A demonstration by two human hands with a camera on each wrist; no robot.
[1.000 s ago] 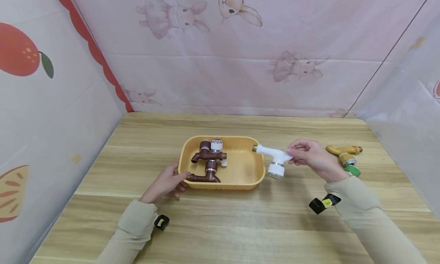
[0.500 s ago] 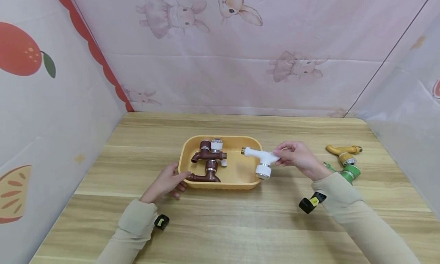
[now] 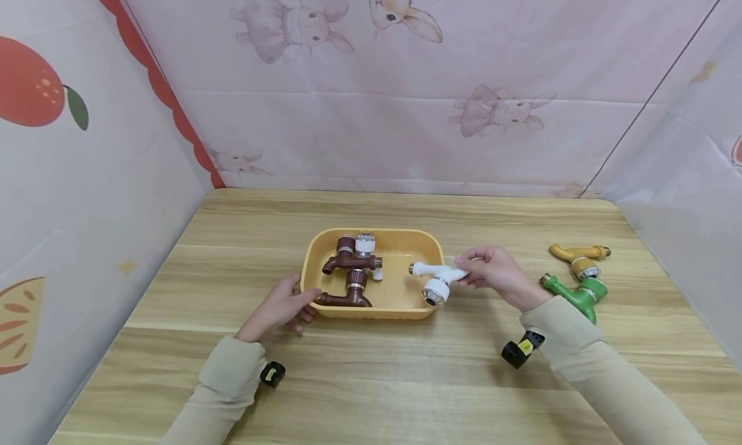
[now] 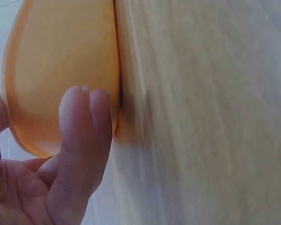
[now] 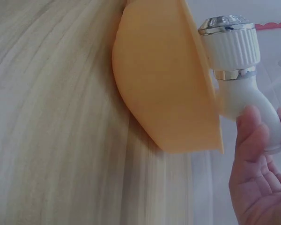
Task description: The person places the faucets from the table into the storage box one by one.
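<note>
White tap point(image 3: 445, 276) was at the right rim of the yellow tub point(image 3: 377, 313), threaded end inward, right hand's point(image 3: 495, 272) fingers pinching the spout. Left hand point(image 3: 282, 305) gripped the tub's left end, thumb over the rim. Two brown taps point(image 3: 350, 263) plus another white one point(image 3: 365, 246) lay inside; green tap point(image 3: 580, 297) and mustard tap point(image 3: 582, 257) sat off right. Yellow sticker point(image 3: 525, 346) by the right cuff was too tiny to read.

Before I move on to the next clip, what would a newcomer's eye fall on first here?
Probably the white tap that the right hand holds at the right end of the yellow tub. Next come the two brown taps, mostly in the tub's left half, with the left hand gripping its left end. Off to the right, the green tap and mustard tap lie on the table.
</note>
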